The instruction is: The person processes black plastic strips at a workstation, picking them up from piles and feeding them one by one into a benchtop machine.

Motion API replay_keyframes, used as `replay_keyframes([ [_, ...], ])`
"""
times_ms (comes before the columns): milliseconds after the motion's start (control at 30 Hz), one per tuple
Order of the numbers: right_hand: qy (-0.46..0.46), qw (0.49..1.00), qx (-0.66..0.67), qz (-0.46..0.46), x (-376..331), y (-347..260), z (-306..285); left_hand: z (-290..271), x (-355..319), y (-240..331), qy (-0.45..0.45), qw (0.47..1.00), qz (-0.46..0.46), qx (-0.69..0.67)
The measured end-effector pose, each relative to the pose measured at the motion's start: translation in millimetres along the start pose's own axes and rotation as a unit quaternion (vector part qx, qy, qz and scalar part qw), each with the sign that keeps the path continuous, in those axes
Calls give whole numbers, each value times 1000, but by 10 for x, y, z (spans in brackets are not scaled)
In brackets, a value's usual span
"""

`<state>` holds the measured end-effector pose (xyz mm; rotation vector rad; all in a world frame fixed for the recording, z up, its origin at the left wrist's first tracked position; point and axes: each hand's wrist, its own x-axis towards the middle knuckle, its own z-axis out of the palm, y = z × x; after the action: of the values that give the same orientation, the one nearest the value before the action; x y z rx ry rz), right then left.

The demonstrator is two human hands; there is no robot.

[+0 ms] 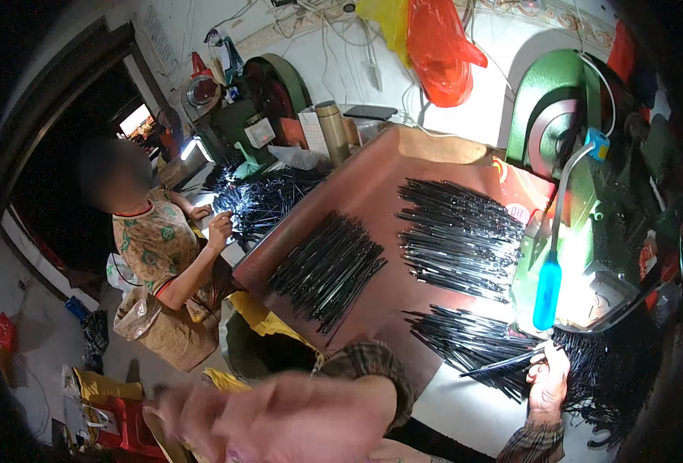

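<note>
Near the lower right, my right hand [548, 380] is closed, thumb and fingers pinching a thin black rod [503, 361] that points left over a loose pile of similar rods [465, 343]. Tangled black pieces [604, 374] lie just to the right of that hand. My left hand [280, 417] is smeared by motion in the lower middle, off the near side of the table; its fingers cannot be made out. On the reddish-brown tabletop [380, 309] lie two more bundles of black rods, one at the back right [461, 235] and one at the left [328, 270].
A green machine [546, 108] stands at the right behind a bright blue-handled lamp [547, 293]. Another person [168, 247] sits at the left, hands at a black pile [264, 201] by a second green machine [280, 85]. A flask [331, 131] stands behind the table's raised edge.
</note>
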<state>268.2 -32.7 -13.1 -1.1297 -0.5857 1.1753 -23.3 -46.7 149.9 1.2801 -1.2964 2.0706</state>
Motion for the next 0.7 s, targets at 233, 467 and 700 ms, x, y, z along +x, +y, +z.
replay_keyframes([
  [233, 16, 1000, 1, 5, 34, 53, -119, 248, 119, -376, 54, 998, -20, 24],
  [467, 17, 999, 27, -4, -22, 20, -56, 113, 130, -445, 31, 995, -40, 90],
  [700, 31, 1000, 3, -4, -48, -22, -44, 159, 120, -468, 4, 996, -48, 73],
])
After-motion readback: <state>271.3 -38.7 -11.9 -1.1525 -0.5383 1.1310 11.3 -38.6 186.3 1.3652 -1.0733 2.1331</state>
